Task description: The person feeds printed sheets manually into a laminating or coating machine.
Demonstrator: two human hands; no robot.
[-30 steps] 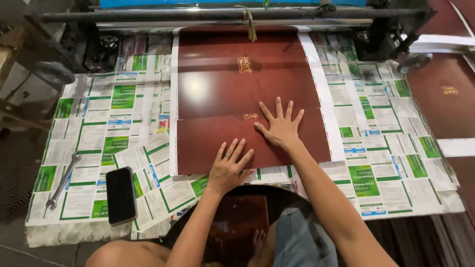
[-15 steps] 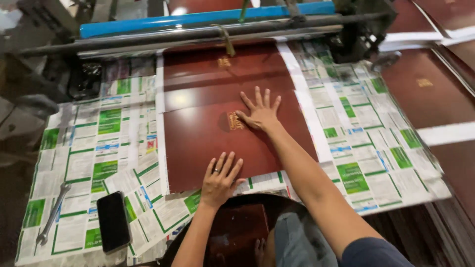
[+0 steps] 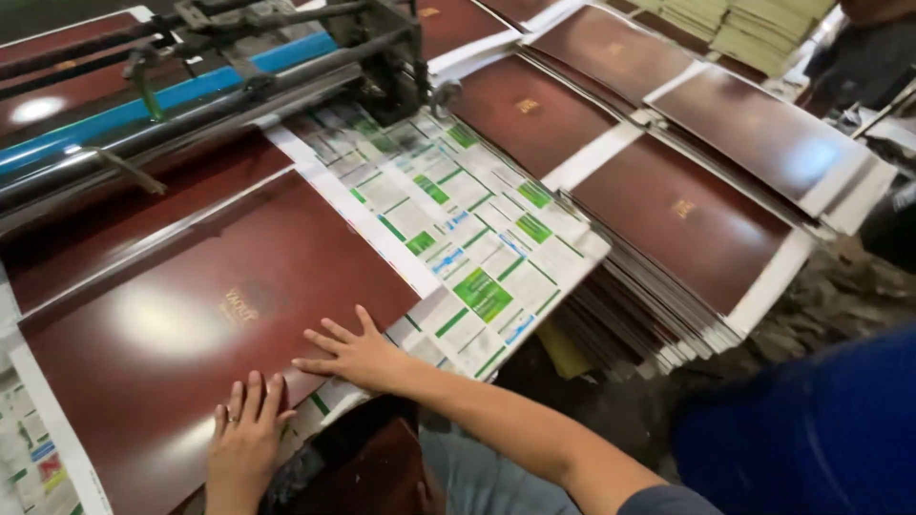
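A glossy dark red sheet (image 3: 191,315) with a small gold mark lies flat on the printed paper-covered table (image 3: 458,229). My left hand (image 3: 245,431) rests flat on the sheet's near edge, fingers spread. My right hand (image 3: 355,351) lies flat at the sheet's near right corner, partly on the paper, fingers apart. Neither hand grips anything.
A machine with a blue bar and metal rollers (image 3: 191,86) runs along the far side. Stacks of dark red sheets with white margins (image 3: 677,224) pile up to the right. Greenish stacks (image 3: 754,24) sit at the far right, near another person's dark clothing (image 3: 859,57).
The view has swung to the right, revealing the stacks. My right hand has slid back from the sheet's middle to its near right corner. My left hand stays on the near edge.
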